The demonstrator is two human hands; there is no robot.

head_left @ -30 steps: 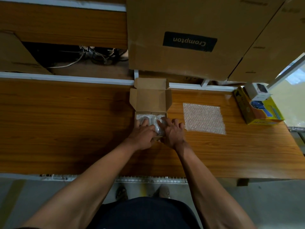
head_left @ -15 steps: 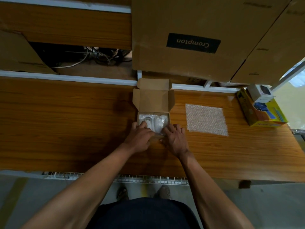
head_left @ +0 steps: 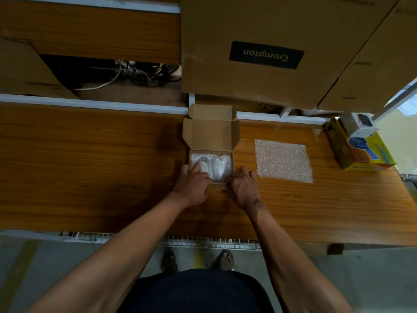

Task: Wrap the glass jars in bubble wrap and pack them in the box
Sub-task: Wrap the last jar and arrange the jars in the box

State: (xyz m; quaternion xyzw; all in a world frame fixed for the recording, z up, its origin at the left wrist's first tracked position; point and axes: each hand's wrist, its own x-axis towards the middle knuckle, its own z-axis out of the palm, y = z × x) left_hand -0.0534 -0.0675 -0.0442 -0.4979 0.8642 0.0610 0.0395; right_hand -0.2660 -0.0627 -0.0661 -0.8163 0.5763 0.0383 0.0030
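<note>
Bubble-wrapped jars: two side by side in small open cardboard box (head_left: 211,134) mid wooden table (head_left: 90,159), left jar (head_left: 203,164), right jar (head_left: 222,164). Left hand (head_left: 191,188) at box's near-left corner, fingers curled over rim and touching left jar; right hand (head_left: 244,190) grips near-right edge of box, fingers bent. Spare bubble wrap sheet (head_left: 283,160) lies flat right of box, apart from it; yellow tape dispenser box (head_left: 358,147) at far right.
</note>
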